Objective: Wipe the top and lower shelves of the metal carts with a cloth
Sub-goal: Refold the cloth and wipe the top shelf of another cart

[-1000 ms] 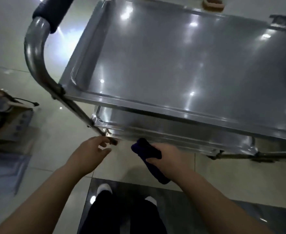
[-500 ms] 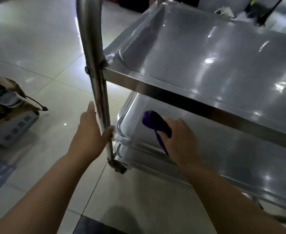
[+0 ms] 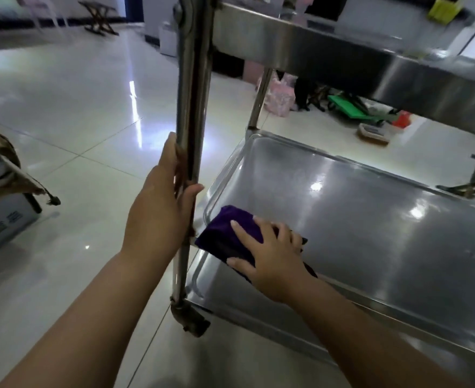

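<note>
Left hand (image 3: 160,208) curls round the shiny steel post (image 3: 193,93), likely steadying; right hand (image 3: 272,256), flat, presses purple cloth (image 3: 225,233) at steel lower shelf's (image 3: 370,219) seven o'clock.

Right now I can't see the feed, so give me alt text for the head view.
The right hand presses a purple cloth flat on the near left corner of the cart's lower shelf. The left hand grips the cart's upright post; the top shelf runs above.
</note>
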Available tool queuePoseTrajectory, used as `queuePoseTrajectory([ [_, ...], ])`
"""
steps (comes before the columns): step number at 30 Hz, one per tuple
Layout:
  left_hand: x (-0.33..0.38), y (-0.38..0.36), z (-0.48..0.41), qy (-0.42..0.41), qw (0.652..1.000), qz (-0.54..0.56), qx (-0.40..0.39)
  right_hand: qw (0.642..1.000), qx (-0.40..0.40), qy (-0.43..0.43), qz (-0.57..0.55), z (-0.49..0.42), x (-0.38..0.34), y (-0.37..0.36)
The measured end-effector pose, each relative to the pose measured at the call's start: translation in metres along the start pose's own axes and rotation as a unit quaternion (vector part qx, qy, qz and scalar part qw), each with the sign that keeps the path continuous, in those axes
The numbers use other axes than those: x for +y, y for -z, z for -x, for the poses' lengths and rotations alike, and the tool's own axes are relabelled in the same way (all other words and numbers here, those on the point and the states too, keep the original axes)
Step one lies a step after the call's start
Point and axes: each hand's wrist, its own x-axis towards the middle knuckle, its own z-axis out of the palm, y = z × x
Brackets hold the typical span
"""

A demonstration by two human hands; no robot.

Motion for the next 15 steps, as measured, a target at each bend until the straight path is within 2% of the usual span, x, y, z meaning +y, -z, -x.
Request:
queuePoseTrajectory([
  [5,-0.004,-0.003,0.000,-0.001,1.000,-0.008,0.001,0.999,-0.003,0.016,-0.037,-0.034,-0.016,-0.002],
  [9,-0.011,-0.005,-0.002,-0.024,1.000,-0.019,0.005,0.997,0.023,0.024,-0.063,-0.054,0.009,-0.006],
  [10,-0.012,-0.005,-0.001,-0.027,0.999,-0.018,0.005,0.998,0.035,-0.005,-0.057,-0.062,0.020,-0.005],
  [12,-0.014,-0.005,0.000,-0.032,0.999,-0.012,0.009,0.990,0.048,-0.125,-0.037,-0.084,0.043,0.000],
  [14,-0.014,-0.005,0.001,-0.034,0.999,-0.006,0.017,0.964,0.021,-0.263,-0.046,-0.109,0.052,0.009],
  [15,-0.015,-0.006,0.001,-0.036,0.999,-0.004,0.019,0.954,0.002,-0.295,-0.049,-0.119,0.049,0.011],
])
